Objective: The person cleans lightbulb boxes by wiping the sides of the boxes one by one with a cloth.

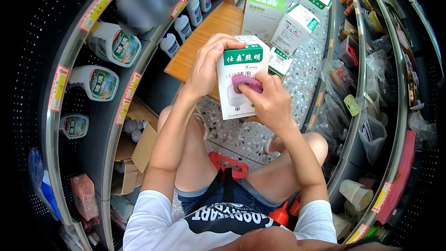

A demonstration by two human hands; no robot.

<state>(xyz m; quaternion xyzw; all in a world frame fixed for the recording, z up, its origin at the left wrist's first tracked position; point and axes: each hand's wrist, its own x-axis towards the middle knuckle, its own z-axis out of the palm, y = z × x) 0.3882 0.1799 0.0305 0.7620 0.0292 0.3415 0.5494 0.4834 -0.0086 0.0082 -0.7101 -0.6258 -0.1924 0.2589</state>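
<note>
My left hand grips a white and green LED bulb box at its upper left side, with fingers bent over the top. The box stands upright, tilted slightly, its printed front with a bulb picture turned towards me. In my right hand is a folded purple cloth, pinched between thumb and fingers and touching the front of the box. Just beyond are a taller bulb box with a green top, a white bulb box and a small box marked 10W.
A wooden chair stands in front of me. Shelves on the left hold spray bottles and white bottles; bagged goods fill the right shelves. An open cardboard box sits low left. A red plastic stool shows beneath me.
</note>
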